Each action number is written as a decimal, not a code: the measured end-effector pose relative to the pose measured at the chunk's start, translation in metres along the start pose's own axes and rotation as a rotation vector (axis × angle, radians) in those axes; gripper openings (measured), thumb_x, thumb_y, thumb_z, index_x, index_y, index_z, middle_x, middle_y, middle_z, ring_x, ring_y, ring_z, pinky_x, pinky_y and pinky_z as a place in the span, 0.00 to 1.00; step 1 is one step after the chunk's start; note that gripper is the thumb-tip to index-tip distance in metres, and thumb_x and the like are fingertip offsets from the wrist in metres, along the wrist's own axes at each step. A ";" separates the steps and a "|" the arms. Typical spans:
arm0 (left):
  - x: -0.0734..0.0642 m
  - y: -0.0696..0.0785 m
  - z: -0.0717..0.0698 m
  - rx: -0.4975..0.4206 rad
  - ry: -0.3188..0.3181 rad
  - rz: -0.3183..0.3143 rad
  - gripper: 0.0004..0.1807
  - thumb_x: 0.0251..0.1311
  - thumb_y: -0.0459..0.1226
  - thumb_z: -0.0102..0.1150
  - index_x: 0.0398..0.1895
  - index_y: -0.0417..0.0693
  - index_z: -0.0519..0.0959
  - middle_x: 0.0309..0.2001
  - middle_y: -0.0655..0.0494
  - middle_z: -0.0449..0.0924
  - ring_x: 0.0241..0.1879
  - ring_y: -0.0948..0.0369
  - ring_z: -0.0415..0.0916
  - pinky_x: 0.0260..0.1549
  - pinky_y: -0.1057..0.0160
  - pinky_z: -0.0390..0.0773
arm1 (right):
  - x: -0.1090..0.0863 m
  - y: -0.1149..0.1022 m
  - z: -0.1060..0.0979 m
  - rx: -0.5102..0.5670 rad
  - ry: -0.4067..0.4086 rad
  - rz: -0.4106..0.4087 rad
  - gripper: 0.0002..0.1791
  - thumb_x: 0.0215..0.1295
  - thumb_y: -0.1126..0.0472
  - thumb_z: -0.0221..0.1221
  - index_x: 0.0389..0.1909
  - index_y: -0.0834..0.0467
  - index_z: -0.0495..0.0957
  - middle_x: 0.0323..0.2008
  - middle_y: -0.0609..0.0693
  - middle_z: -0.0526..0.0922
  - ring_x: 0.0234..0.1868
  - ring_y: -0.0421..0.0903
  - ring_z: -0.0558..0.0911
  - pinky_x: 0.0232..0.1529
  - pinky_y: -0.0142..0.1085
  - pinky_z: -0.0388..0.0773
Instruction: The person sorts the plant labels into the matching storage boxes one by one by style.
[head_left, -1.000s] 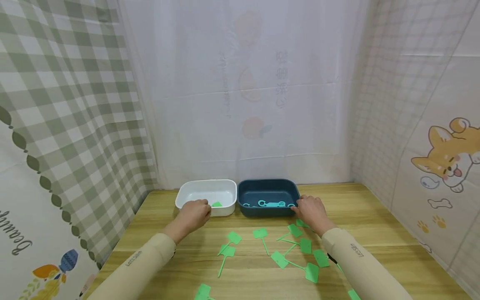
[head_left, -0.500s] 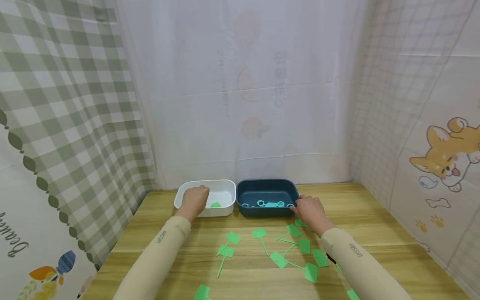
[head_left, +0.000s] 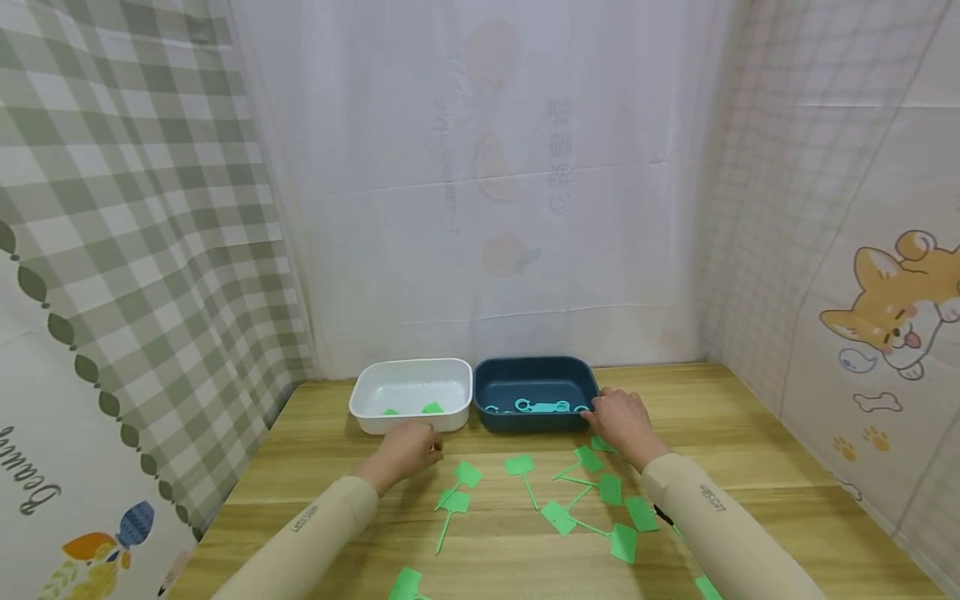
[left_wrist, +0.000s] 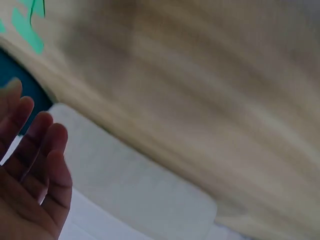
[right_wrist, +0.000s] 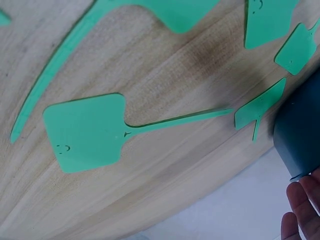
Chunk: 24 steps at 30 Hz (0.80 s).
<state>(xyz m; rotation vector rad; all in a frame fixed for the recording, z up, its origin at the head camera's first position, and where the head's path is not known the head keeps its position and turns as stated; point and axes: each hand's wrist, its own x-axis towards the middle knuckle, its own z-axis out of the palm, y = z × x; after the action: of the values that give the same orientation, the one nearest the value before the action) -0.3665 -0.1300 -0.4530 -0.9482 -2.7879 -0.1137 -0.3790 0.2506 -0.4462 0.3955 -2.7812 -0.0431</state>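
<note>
The right hand (head_left: 624,423) grips the navy bin (head_left: 525,423) by its corner (the left hand (head_left: 405,454) curves loosely, fingertips apart).

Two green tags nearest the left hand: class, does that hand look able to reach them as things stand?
Probably yes: the left hand looks empty, and the two green tags lie close by on the table with nothing visible in between.

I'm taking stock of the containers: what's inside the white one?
Green pieces show in two spots inside the white container, just above its near wall. That wall hides the rest of them and the nearest floor, so their number cannot be told.
</note>
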 end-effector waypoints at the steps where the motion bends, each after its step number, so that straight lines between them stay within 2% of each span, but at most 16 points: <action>1: -0.003 0.003 0.002 -0.023 -0.039 -0.002 0.07 0.56 0.42 0.71 0.28 0.50 0.85 0.27 0.60 0.81 0.27 0.61 0.78 0.26 0.61 0.77 | 0.000 0.000 0.000 0.001 -0.001 -0.001 0.17 0.66 0.51 0.64 0.31 0.63 0.83 0.36 0.59 0.82 0.35 0.59 0.81 0.36 0.53 0.77; 4: -0.011 0.009 0.008 -0.100 -0.143 -0.025 0.13 0.57 0.50 0.70 0.29 0.51 0.85 0.28 0.63 0.81 0.28 0.63 0.75 0.26 0.62 0.75 | 0.000 0.000 0.001 0.003 0.000 -0.004 0.17 0.66 0.51 0.64 0.31 0.63 0.83 0.36 0.58 0.82 0.35 0.58 0.81 0.36 0.53 0.77; 8: -0.018 0.015 0.012 -0.123 -0.196 -0.029 0.17 0.53 0.55 0.71 0.23 0.55 0.80 0.24 0.67 0.75 0.25 0.66 0.70 0.24 0.64 0.72 | -0.001 0.000 0.001 0.006 0.007 0.001 0.17 0.65 0.51 0.64 0.31 0.63 0.83 0.35 0.58 0.82 0.34 0.59 0.81 0.36 0.53 0.77; 13: -0.021 0.016 0.015 -0.067 -0.202 0.003 0.15 0.54 0.49 0.71 0.18 0.56 0.77 0.20 0.68 0.70 0.22 0.68 0.65 0.22 0.65 0.69 | -0.002 0.000 0.000 0.015 0.007 0.000 0.17 0.65 0.51 0.64 0.31 0.63 0.83 0.36 0.58 0.82 0.35 0.59 0.81 0.37 0.53 0.77; 18: -0.021 0.017 0.016 -0.025 -0.169 0.036 0.10 0.52 0.39 0.67 0.17 0.53 0.79 0.20 0.66 0.72 0.21 0.67 0.66 0.21 0.66 0.70 | -0.002 0.001 0.001 0.013 0.014 -0.004 0.16 0.65 0.51 0.64 0.30 0.63 0.83 0.34 0.58 0.82 0.34 0.59 0.81 0.36 0.53 0.77; 24: -0.024 0.020 0.015 -0.009 -0.124 0.051 0.09 0.48 0.36 0.65 0.15 0.52 0.76 0.19 0.64 0.69 0.20 0.67 0.64 0.19 0.66 0.68 | -0.002 0.000 0.000 0.002 0.005 -0.006 0.16 0.65 0.51 0.64 0.31 0.62 0.83 0.35 0.57 0.81 0.35 0.58 0.81 0.36 0.52 0.77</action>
<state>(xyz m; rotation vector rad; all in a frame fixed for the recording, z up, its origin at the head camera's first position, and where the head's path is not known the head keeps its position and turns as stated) -0.3386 -0.1264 -0.4724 -1.0631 -2.8747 -0.0616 -0.3770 0.2510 -0.4469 0.4044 -2.7751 -0.0402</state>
